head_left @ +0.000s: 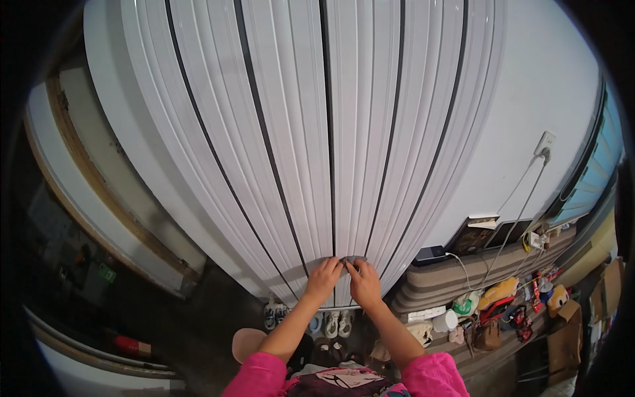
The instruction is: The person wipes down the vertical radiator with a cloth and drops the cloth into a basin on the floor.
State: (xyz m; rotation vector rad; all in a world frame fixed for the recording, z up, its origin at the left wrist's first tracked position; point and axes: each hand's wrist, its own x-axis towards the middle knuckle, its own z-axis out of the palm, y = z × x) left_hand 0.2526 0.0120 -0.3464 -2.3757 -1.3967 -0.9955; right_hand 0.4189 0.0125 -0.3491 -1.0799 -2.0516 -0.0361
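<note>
A tall white ribbed panel (291,119) with dark vertical strips fills the middle of the view. Low in front of it, my left hand (323,278) and my right hand (362,280) come together, fingertips nearly touching. Between and behind the fingers shows a small dark grey bunched cloth (358,259), mostly hidden by the hands. Both hands are closed, with the fingers pinching at this cloth. Whether the cloth touches the panel I cannot make out.
Several shoes (338,323) line the floor below the panel, beside a pinkish stool (250,345). On the right, a striped sofa (430,286) carries bags, a white tub (445,321) and loose items. A charging cable runs from the wall socket (546,143).
</note>
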